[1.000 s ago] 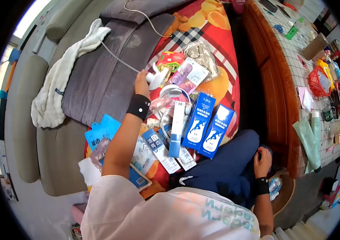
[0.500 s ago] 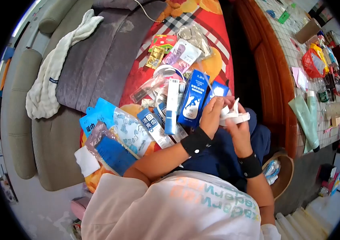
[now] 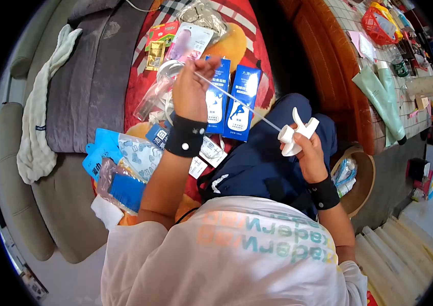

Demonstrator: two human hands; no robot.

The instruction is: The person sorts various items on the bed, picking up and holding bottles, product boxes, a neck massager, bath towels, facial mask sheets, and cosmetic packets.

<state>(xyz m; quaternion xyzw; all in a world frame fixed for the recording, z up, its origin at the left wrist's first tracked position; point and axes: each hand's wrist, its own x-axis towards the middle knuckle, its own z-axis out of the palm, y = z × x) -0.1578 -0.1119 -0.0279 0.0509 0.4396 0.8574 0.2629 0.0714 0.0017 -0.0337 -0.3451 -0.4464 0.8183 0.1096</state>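
My right hand (image 3: pixel 310 155) grips a white spray nozzle head (image 3: pixel 298 133) above my dark blue trousers. From the nozzle a thin clear tube (image 3: pixel 249 108) runs up and left to my left hand (image 3: pixel 191 92), whose fingers are curled round its far end. Beneath the tube stand out two blue and white boxes, a left one (image 3: pixel 217 104) partly behind my left hand and a right one (image 3: pixel 242 102). A pink and white packet (image 3: pixel 188 42) and a gold sachet (image 3: pixel 155 55) are just beyond that hand.
A white towel (image 3: pixel 37 117) lies over the grey sofa at left. Blue packets (image 3: pixel 105 153) are near my left forearm. At right, a tiled table (image 3: pixel 346 56) bears a green tube (image 3: pixel 379 97) and a red basket (image 3: pixel 377 25); a bin (image 3: pixel 366 178) stands below.
My left hand has gone from the sofa side to the nozzle, then back up and left along the tube. The nozzle is now in my right hand, which came up from my thigh.
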